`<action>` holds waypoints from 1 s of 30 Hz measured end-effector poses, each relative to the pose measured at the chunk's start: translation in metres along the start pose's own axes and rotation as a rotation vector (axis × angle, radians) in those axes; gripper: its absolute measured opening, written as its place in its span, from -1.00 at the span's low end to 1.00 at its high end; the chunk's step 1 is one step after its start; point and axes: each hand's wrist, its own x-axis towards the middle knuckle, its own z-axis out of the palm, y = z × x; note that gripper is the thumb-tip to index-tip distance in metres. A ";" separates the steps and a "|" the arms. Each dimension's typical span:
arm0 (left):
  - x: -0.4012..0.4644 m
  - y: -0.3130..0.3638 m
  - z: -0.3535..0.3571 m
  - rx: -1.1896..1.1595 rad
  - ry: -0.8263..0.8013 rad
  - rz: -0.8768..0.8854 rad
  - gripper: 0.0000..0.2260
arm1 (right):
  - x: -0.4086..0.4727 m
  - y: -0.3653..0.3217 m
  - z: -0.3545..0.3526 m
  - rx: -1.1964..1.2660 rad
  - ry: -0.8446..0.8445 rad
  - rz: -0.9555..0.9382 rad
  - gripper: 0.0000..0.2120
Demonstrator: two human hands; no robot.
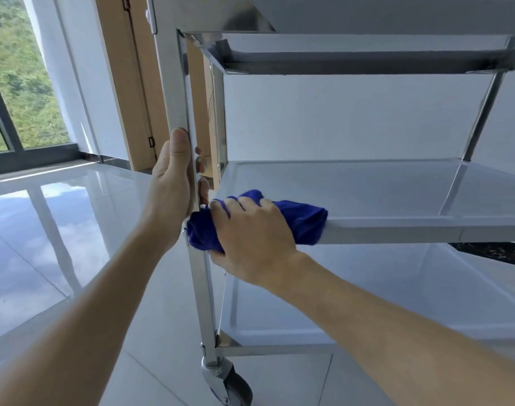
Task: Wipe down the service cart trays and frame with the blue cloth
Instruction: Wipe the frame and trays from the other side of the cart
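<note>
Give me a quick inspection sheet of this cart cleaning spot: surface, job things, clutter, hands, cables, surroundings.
Surface: middle tray bare, shiny metal.
Job's things: blue cloth bunched over the tray's front left corner, against the frame post; lower tray bare.
Clutter: nothing seen.
Grippers: left hand grips the post; right hand holds the cloth.
Cables: nothing seen.
Surroundings: glossy tiled floor, caster wheel, wooden door frame, window showing greenery.
</note>
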 end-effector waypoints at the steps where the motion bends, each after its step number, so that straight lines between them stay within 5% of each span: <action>1: 0.001 0.000 -0.001 -0.005 0.003 -0.003 -0.63 | 0.000 0.002 0.000 0.006 0.012 -0.025 -0.49; 6: 0.004 -0.004 -0.007 0.018 -0.022 0.062 -0.63 | -0.044 0.074 -0.004 0.092 0.155 -0.114 -0.41; 12: 0.003 -0.001 -0.007 0.133 -0.006 0.141 -0.56 | -0.131 0.195 -0.029 -0.053 0.126 0.015 -0.46; 14: 0.001 0.002 -0.006 0.270 0.073 0.238 -0.61 | -0.146 0.211 -0.032 -0.100 0.123 0.051 -0.48; 16: 0.000 0.004 -0.003 0.367 0.249 0.375 -0.86 | -0.150 0.217 -0.030 -0.108 0.128 0.066 -0.47; 18: -0.006 0.012 0.008 0.535 0.398 0.591 -0.75 | -0.150 0.215 -0.026 -0.093 0.133 0.069 -0.46; 21: -0.020 0.005 0.035 0.748 0.034 0.842 -0.81 | -0.146 0.210 -0.022 -0.101 0.149 0.046 -0.48; 24: -0.032 -0.015 0.063 0.910 -0.267 0.771 -0.82 | -0.141 0.203 -0.021 -0.133 0.157 0.012 -0.46; 30: -0.023 -0.043 0.060 1.045 -0.331 0.512 -0.85 | -0.120 0.161 -0.018 -0.171 0.130 0.056 -0.42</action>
